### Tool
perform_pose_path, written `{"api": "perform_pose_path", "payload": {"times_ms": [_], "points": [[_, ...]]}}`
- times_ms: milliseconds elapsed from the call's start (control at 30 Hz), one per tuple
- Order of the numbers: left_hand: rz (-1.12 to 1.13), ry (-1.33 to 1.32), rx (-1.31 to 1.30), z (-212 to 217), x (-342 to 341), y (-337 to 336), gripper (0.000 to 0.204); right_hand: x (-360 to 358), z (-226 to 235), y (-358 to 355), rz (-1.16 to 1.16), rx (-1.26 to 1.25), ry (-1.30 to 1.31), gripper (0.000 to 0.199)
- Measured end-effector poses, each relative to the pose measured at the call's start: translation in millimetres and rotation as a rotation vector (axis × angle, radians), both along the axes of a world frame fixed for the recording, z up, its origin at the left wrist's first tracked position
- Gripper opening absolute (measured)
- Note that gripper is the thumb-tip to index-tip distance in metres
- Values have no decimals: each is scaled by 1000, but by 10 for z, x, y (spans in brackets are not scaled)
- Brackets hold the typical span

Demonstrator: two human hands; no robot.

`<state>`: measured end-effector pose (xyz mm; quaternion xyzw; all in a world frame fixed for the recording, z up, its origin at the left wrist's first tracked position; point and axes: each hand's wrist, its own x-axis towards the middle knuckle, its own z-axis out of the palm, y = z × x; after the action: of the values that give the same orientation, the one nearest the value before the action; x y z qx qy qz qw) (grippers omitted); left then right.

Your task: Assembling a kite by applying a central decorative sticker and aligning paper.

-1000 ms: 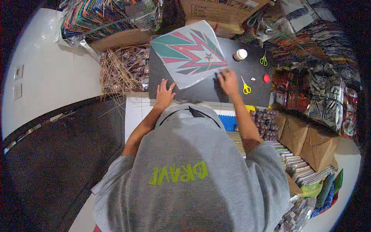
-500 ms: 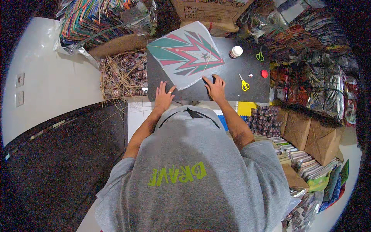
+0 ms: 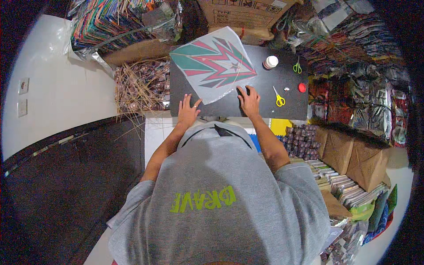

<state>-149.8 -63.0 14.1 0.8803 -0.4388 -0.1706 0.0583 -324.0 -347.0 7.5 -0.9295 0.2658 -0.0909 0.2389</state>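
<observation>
A paper kite (image 3: 212,66) with green, red and white zigzag shapes lies on the black table (image 3: 265,110). My left hand (image 3: 189,110) rests flat on the table's near edge, fingers spread, just below the kite's lower left side. My right hand (image 3: 248,100) lies on the table by the kite's lower right edge, its fingertips at a small dark spot I cannot make out. Neither hand grips the kite. My grey-shirted back and head hide the table's near side.
On the table stand a white bottle (image 3: 270,62), green scissors (image 3: 297,67), yellow scissors (image 3: 278,97) and a red cap (image 3: 302,87). A bundle of thin sticks (image 3: 141,84) lies to the left. Colourful kite stacks (image 3: 106,22), a cardboard box (image 3: 247,13) and brown paper packages (image 3: 349,150) surround the table.
My right hand has come off the kite's lower right corner and moved back toward me onto the bare table. My left hand has stayed near the table's edge.
</observation>
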Motion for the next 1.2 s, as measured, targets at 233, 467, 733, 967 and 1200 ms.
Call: {"api": "perform_pose_path", "payload": {"times_ms": [233,467,733,967,1200], "points": [[-22,-31,-45,9,-5,-3,58,7,-4,-4,29,-71,22,46],[-7,-25,-23,-21,-2,10,60,33,4,-3,14,-96,48,47],[-3,4,-33,35,-10,-7,60,60,-12,-187,-56,-53,47,43],[-6,-18,-12,21,-8,-13,64,75,34,-167,-38,-116,71,37],[-5,1,-25,36,-10,-14,65,133,16,-258,-107,-47,105,35]]}}
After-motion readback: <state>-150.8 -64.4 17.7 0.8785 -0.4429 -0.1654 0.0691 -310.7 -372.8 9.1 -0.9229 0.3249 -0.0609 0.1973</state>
